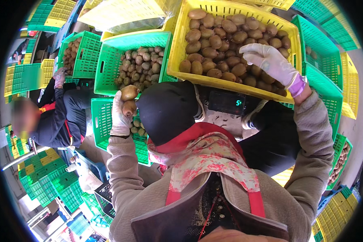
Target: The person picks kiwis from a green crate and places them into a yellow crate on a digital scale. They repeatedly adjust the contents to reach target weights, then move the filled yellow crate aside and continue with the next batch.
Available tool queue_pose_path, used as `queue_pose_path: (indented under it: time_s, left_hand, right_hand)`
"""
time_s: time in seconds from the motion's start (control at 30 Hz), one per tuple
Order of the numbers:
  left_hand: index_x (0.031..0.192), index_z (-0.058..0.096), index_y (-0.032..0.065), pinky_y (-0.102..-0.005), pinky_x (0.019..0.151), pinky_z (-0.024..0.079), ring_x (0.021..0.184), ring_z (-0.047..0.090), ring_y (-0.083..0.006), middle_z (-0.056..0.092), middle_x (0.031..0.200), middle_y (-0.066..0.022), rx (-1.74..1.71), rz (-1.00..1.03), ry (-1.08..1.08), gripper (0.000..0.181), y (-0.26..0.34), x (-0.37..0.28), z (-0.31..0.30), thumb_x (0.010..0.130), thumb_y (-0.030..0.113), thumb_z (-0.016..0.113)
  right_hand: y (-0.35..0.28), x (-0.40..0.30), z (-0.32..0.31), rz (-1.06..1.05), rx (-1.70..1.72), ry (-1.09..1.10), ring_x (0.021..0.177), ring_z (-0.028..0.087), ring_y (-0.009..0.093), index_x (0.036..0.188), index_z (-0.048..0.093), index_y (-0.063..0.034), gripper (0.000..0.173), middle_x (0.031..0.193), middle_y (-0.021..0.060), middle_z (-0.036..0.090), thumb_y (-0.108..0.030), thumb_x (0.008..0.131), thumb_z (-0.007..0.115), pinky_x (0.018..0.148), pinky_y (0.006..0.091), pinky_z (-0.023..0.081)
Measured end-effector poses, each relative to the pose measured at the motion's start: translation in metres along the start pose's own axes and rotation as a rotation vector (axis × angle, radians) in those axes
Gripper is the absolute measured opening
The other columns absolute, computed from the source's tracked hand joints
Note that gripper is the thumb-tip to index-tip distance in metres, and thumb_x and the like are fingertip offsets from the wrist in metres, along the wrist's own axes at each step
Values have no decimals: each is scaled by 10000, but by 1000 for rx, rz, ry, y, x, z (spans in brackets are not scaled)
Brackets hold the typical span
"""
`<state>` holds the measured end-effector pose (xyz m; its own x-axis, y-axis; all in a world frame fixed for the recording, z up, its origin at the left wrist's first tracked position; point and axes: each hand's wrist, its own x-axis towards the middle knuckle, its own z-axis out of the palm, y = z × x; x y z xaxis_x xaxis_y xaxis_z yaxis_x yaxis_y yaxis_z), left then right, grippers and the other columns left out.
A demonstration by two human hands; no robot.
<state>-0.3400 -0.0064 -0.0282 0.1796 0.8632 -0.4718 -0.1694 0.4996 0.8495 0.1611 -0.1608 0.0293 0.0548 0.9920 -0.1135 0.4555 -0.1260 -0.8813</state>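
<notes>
My left hand (119,117), in a whitish glove, holds two brown kiwifruit (129,93), one above the other, at the edge of a green crate (100,127). Smaller kiwifruit (136,128) lie in that crate, partly covered by my knee and hand. Over the right side of a large yellow crate (230,85) hovers my gloved right hand (264,60). Its fingers are curved and apart, with nothing visible between them. Many brown kiwifruit (229,26) fill the yellow crate below it. Whether the fingertips touch the fruit is unclear.
A green crate of small kiwifruit (139,65) stands left of the yellow one. A digital scale display (227,102) sits between my legs. Green crates (322,90) line the right side. At the left, a co-worker (60,121) sits by another kiwifruit crate (86,54).
</notes>
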Motion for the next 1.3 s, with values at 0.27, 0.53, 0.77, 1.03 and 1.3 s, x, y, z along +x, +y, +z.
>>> queue_pose_path:
  time_s: [0.27,0.53,0.77,1.03,1.3]
  left_hand:
    - [1260,582,47,-343,566,565,758,682,-227,686,1093,-121,13,-19,9,568,-3,0,-25,951,523,615]
    - [1311,580,27,-302,755,563,895,672,-193,684,1134,-104,79,136,-421,559,69,-14,141,995,487,561]
    - [1295,609,42,-307,997,458,1147,584,-182,631,1240,-98,243,518,-621,384,37,-19,309,995,280,580]
    - [1398,557,13,-299,1081,422,1227,566,-170,592,1363,-96,281,494,-1045,404,19,-17,376,1033,185,533]
    - [1294,657,48,-275,1073,425,1190,595,-128,681,1248,-33,604,766,-948,309,29,9,391,1035,161,531]
  right_hand:
    - [-3,-5,-4,22,-19,-21,999,655,169,1193,676,-18,291,1046,86,715,-204,970,654,904,304,507]
    - [-56,-4,22,-29,566,-158,1001,647,132,1417,524,-117,565,1116,33,670,-369,942,699,895,291,531]
    - [-52,8,28,64,1110,-118,1101,623,281,1530,324,-150,729,1367,143,464,-506,969,622,898,470,572]
    - [-32,-18,-35,-106,1164,122,1161,640,261,1421,462,-104,633,1303,131,616,-536,974,584,927,477,574]
    - [-12,-66,-104,-285,1250,260,1334,507,370,1469,372,14,833,1468,227,459,-577,931,608,1119,554,420]
